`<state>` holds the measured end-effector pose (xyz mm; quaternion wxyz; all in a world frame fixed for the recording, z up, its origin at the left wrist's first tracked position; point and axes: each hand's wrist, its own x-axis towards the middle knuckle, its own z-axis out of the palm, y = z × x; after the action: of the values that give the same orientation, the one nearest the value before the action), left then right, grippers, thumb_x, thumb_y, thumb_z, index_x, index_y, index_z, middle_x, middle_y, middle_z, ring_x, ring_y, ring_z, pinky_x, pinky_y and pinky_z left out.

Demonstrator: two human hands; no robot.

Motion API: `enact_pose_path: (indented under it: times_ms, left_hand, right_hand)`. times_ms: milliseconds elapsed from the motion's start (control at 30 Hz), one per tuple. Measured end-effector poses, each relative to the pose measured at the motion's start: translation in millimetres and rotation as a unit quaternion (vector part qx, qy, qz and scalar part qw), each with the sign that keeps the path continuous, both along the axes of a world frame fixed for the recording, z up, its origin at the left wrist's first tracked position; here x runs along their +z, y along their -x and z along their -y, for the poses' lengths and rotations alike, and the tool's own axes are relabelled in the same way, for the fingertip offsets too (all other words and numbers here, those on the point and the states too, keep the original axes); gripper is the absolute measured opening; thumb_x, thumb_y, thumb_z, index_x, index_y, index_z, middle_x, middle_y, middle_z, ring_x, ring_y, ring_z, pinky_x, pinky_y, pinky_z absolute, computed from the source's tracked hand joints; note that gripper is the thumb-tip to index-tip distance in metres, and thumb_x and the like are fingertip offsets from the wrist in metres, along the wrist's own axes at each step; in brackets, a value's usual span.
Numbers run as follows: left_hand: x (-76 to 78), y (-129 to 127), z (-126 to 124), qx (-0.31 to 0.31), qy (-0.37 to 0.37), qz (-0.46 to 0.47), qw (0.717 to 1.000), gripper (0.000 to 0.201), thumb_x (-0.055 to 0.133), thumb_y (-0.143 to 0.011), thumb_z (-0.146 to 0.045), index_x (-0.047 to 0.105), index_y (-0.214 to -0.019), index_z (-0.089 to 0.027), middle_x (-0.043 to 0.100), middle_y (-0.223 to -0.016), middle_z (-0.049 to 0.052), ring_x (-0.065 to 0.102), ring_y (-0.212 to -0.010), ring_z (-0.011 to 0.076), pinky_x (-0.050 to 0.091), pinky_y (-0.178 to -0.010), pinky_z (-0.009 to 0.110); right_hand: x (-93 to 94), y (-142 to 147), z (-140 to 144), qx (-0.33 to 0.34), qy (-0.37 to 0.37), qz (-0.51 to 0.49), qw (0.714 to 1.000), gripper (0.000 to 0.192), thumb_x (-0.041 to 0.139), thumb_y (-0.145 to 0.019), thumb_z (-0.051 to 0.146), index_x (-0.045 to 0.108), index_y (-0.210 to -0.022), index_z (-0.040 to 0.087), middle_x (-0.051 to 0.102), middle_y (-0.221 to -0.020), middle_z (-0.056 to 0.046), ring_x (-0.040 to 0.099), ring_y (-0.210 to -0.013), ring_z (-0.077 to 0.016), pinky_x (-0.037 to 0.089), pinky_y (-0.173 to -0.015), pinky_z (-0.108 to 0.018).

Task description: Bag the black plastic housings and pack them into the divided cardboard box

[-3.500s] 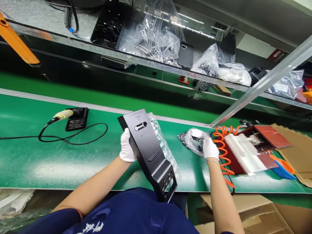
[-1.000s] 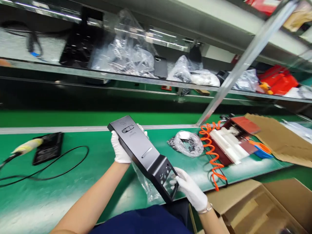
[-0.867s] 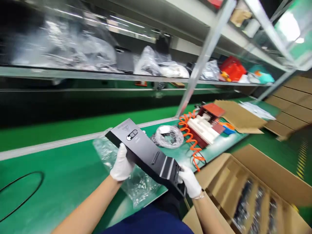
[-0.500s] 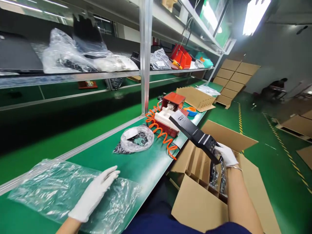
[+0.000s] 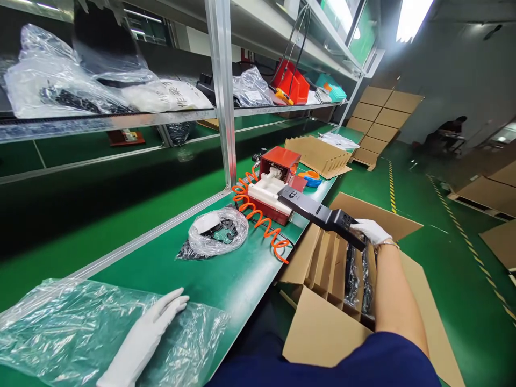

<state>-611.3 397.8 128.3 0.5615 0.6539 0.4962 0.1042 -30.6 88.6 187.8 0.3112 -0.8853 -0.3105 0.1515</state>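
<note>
My gloved right hand [image 5: 371, 231] grips one end of a long black handheld metal detector [image 5: 312, 208]. Its flat, wide end points left, in front of the red and white press-like device [image 5: 268, 194] on the bench. Below the detector, an open cardboard box [image 5: 326, 336] has upright dividers and black items in clear plastic in its slots. My left hand [image 5: 147, 336], also in a white glove, rests with fingers stretched out on a flat clear plastic bag [image 5: 80, 328] on the green bench [image 5: 161, 271].
An orange coiled hose [image 5: 264, 223] lies by the device, near a plastic bag of small black parts [image 5: 220, 231]. A metal post [image 5: 223, 107] carries the shelf over the bench. Cardboard dividers [image 5: 316, 153] lie farther back. Stacked cartons [image 5: 382, 121] and a seated person [image 5: 449, 134] are beyond.
The detector has tilted flatter, its wide end now lower against the view of the white part. My view has shifted slightly; my left hand remains on the plastic bag.
</note>
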Motion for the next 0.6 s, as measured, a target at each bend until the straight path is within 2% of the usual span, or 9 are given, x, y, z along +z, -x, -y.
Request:
enact_pose_path:
  times_ms: [133, 267, 333, 467, 600]
  left_hand:
    - [-10.3, 2, -2, 0.017, 0.021, -0.002, 1.0, 0.065, 0.053, -0.08, -0.062, 0.058, -0.132, -0.023, 0.071, -0.13, 0.006, 0.064, -0.125, 0.0286, 0.037, -0.121, 0.043]
    - [-15.7, 0, -2, 0.027, 0.033, 0.006, 0.999, 0.069, 0.053, -0.078, -0.064, 0.058, -0.133, -0.022, 0.071, -0.128, 0.006, 0.064, -0.124, 0.0279, 0.039, -0.12, 0.042]
    - [-16.0, 0, -2, 0.029, 0.032, 0.009, 0.999, 0.069, 0.054, -0.078, -0.064, 0.059, -0.132, -0.023, 0.071, -0.128, 0.006, 0.064, -0.124, 0.028, 0.038, -0.121, 0.043]
    - [-15.8, 0, -1, 0.041, 0.031, 0.013, 0.999, 0.068, 0.055, -0.076, -0.064, 0.06, -0.13, -0.023, 0.072, -0.126, 0.006, 0.064, -0.123, 0.0284, 0.037, -0.121, 0.044]
    - [-18.6, 1, -1, 0.058, 0.035, 0.027, 0.997, 0.066, 0.057, -0.073, -0.062, 0.062, -0.126, -0.023, 0.074, -0.122, 0.005, 0.066, -0.12, 0.0285, 0.041, -0.119, 0.043]
  right_hand:
    - [12.4, -18, -3, 0.056, 0.045, 0.015, 0.997, 0.044, 0.065, -0.073, 0.05, 0.08, -0.103, 0.021, 0.074, -0.123, -0.006, 0.062, -0.126, -0.0338, 0.043, -0.114, -0.04]
    - [14.5, -28, -11, 0.04, 0.05, -0.019, 0.998, 0.057, 0.065, -0.07, 0.057, 0.078, -0.111, 0.02, 0.074, -0.123, -0.008, 0.061, -0.126, -0.0352, 0.047, -0.109, -0.041]
    - [14.2, -30, -23, 0.03, 0.046, -0.026, 0.998, 0.056, 0.066, -0.069, 0.056, 0.079, -0.109, 0.019, 0.075, -0.12, -0.008, 0.062, -0.123, -0.0353, 0.049, -0.106, -0.041]
    - [12.2, -23, -67, 0.051, 0.026, -0.008, 0.998, 0.046, 0.066, -0.071, 0.041, 0.079, -0.107, 0.017, 0.077, -0.112, -0.008, 0.066, -0.114, -0.0326, 0.051, -0.103, -0.04]
    - [9.7, -8, -123, 0.067, -0.065, 0.025, 0.995, 0.044, 0.063, -0.079, 0.032, 0.074, -0.119, 0.016, 0.073, -0.124, -0.009, 0.065, -0.116, -0.0265, 0.049, -0.107, -0.038]
